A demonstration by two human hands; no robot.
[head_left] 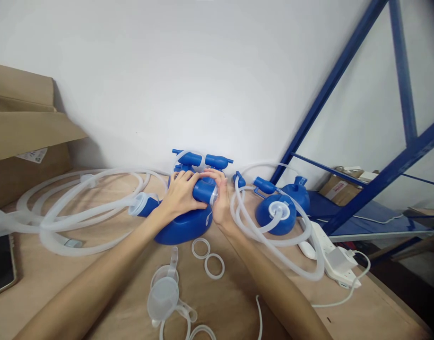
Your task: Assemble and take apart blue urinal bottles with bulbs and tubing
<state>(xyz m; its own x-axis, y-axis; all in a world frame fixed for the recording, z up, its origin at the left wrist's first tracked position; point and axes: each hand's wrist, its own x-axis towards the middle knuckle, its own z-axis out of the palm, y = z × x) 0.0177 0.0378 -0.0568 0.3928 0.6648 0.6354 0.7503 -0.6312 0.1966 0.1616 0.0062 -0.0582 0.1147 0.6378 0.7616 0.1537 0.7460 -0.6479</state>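
A short blue plastic cylinder (202,191) with a clear rim at its right end lies sideways between my hands. My left hand (179,191) wraps round its left part, thumb below and fingers above. Against the clear end presses the palm of my right hand (222,204), its fingers bent over the top. Just beneath is a large blue rounded plastic body (185,227) on the table; whether the cylinder is joined to it is hidden. Two white rings (214,266) and thin translucent caps with tabs (163,297) lie nearer to me.
Coiled translucent hoses (92,215) spread over the left; a cardboard box (25,141) stands behind them. More blue fittings (217,162) sit by the wall. Blue domes with hoses (275,219) and a white power strip (326,250) lie right, beside a blue metal rack (330,85). A phone (0,264) lies far left.
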